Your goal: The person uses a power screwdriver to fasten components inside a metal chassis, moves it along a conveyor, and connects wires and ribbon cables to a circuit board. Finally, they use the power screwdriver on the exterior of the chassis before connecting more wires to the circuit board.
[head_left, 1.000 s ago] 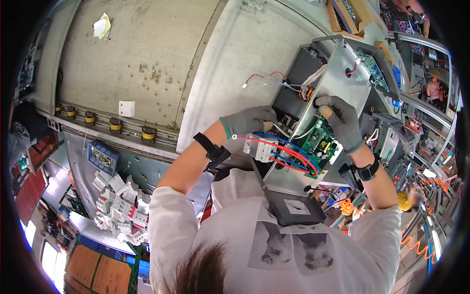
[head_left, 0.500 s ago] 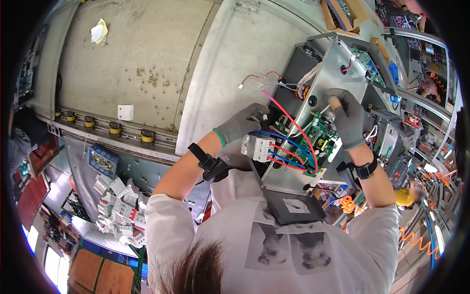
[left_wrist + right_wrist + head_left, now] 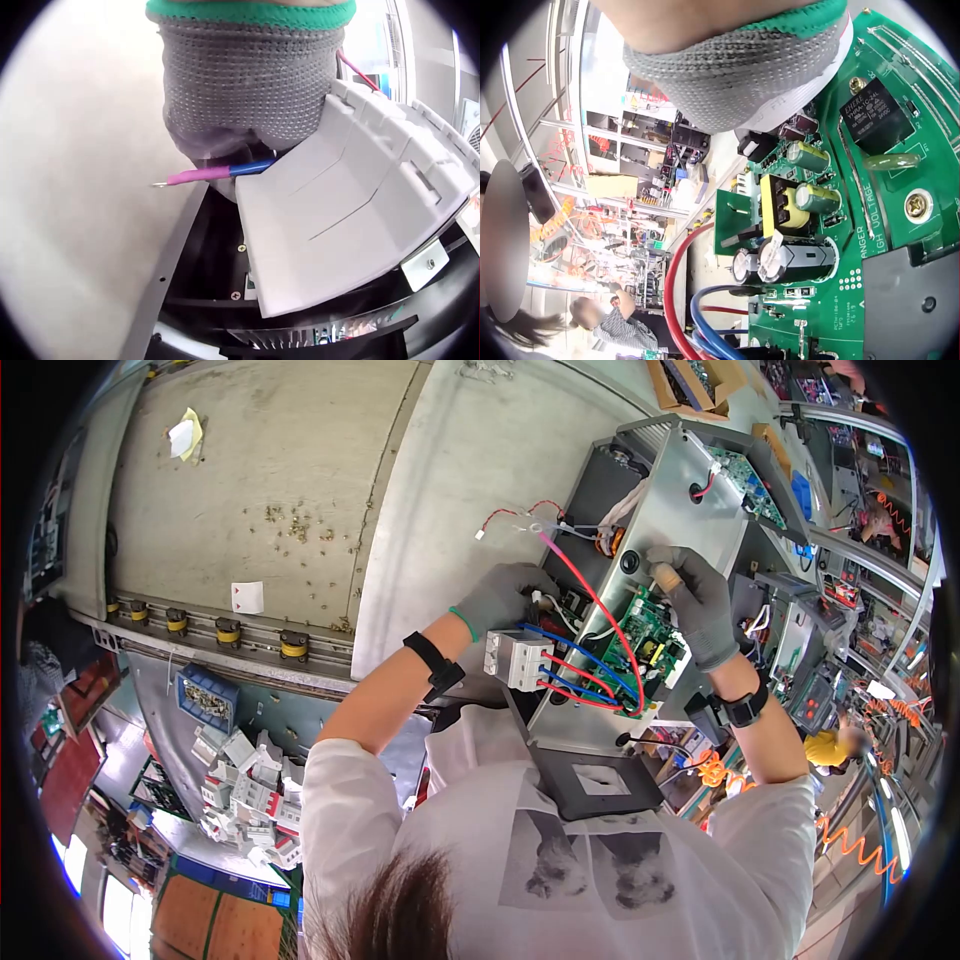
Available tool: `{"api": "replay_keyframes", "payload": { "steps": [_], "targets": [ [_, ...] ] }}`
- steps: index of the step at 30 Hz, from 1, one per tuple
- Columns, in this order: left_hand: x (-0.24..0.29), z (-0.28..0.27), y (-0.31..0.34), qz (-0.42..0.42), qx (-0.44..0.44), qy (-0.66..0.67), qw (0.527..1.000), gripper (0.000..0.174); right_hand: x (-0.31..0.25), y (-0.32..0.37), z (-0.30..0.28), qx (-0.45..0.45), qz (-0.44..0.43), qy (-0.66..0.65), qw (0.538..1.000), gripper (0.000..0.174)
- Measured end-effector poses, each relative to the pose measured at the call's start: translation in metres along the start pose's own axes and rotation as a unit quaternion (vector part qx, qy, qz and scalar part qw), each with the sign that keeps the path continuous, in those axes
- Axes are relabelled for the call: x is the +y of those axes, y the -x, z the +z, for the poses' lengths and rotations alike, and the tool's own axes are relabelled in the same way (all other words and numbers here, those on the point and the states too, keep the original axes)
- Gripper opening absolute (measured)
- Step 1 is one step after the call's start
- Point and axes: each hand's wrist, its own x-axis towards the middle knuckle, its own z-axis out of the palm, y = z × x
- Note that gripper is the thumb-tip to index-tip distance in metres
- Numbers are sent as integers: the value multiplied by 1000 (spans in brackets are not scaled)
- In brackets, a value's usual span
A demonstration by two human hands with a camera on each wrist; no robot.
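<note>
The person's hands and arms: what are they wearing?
The left hand and right hand wear grey knit gloves with green edging at the cuffs. Above each glove sits a black strap carrying a dark, boxy device. Loose white sleeves end around the elbows, leaving the forearms bare.

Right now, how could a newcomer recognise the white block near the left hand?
Find the large metal enclosure. On its left side, just below the left hand, is the white block. Attached red and blue wires distinguish it from similar blocks heaped farther left.
</note>
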Motion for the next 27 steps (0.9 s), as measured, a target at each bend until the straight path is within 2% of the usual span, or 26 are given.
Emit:
{"api": "replay_keyframes", "payload": {
  "steps": [2, 5, 6, 8, 9, 10, 11, 12, 14, 15, 18, 19, 21, 23, 24, 26, 27],
  "targets": [
    [2, 2, -3, 101, 75, -137, 983, 11, 1, 1, 0, 11, -19, 21, 1000, 20],
    [-1, 2, -8, 112, 67, -166, 977, 14, -2, 2, 2, 16, -10, -11, 1000, 18],
    [-1, 2, -8, 111, 65, -166, 978, 14, -2, 4, 5, 16, -8, -12, 1000, 18],
    [11, 0, -9, 11, 28, -144, 989, 11, -5, 8, 8, 69, -9, -20, 997, 14],
    [6, 2, -10, 12, 28, -145, 989, 11, -4, 10, 8, 70, -9, -21, 997, 14],
    [1, 5, -11, -14, -3, -7, 1000, 12, -3, 12, 7, 107, -32, -26, 993, 13],
    [-4, 6, -11, -40, -34, 131, 990, 13, -2, 13, 6, 145, -56, -32, 987, 11],
    [-9, 6, -11, -39, -35, 129, 990, 13, -1, 15, 3, 146, -57, -33, 987, 11],
    [-1, 3, -6, -39, -63, 130, 989, 18, -1, 21, -3, 148, -172, 51, 973, 9],
    [3, 1, -4, -39, -65, 130, 989, 18, -4, 24, -3, 151, -181, 62, 970, 8],
    [15, -11, 2, -30, -103, 105, 989, 24, 2, 29, -1, 165, -189, 37, 967, 9],
    [10, -14, 4, 5, -117, 138, 983, 23, 4, 28, -3, 166, -190, 36, 967, 9],
    [2, -22, 7, 42, -135, 167, 976, 24, 7, 24, -9, 167, -96, -26, 981, 11],
    [17, -33, 13, -138, -146, 359, 911, 30, 9, 18, -14, 153, -70, -41, 985, 11],
    [28, -37, 13, -139, -148, 358, 912, 30, 9, 17, -16, 137, -42, -56, 988, 12],
    [57, -48, 11, -65, -168, 174, 968, 31, -17, 18, -8, 142, -56, -41, 987, 13],
    [70, -48, 12, -63, -169, 171, 969, 31, -28, 23, -5, 109, -140, 72, 982, 13]
  ]
}}
